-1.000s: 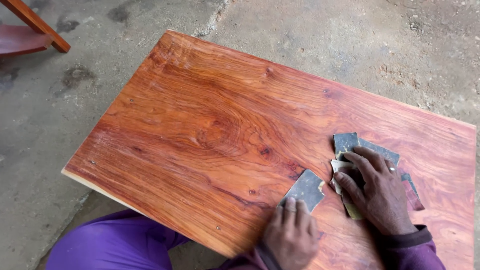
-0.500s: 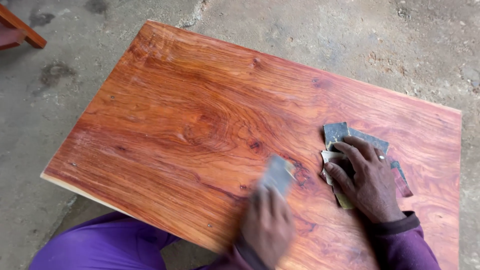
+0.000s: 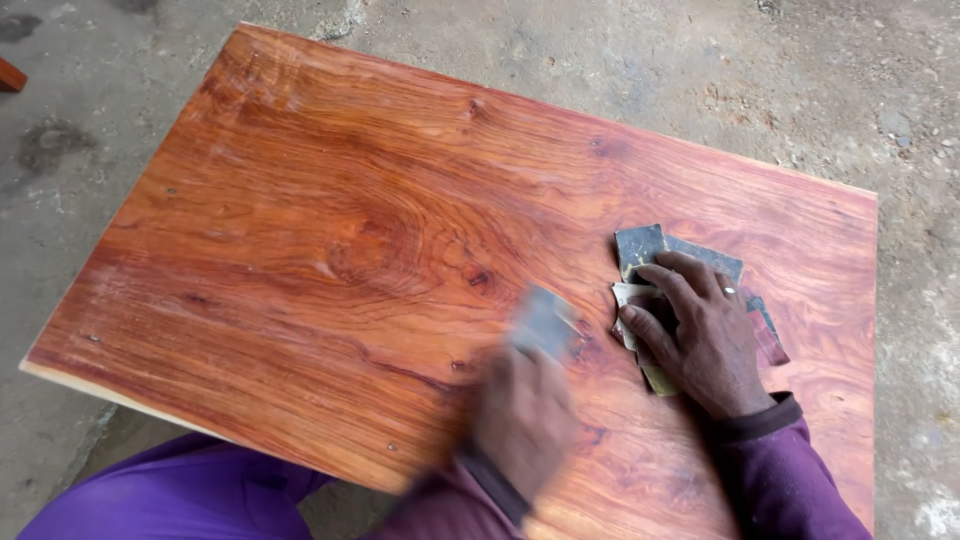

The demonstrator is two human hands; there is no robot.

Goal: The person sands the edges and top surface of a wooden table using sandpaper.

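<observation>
A reddish, strongly grained wooden board (image 3: 350, 230) lies flat in front of me. My left hand (image 3: 520, 420), blurred by motion, presses a grey piece of sandpaper (image 3: 545, 320) flat against the board near its front middle. My right hand (image 3: 700, 340) rests palm down, fingers spread, on a small pile of sandpaper sheets (image 3: 640, 245) to the right. A ring shows on one finger.
Rough grey concrete floor (image 3: 620, 60) surrounds the board. My legs in purple trousers (image 3: 170, 495) show below the board's near edge. A bit of orange wood (image 3: 10, 75) sticks in at the far left edge.
My left hand has slid the sandpaper piece leftward and back along the board and is now blurred. The right hand stays on the pile. The view has shifted slightly.
</observation>
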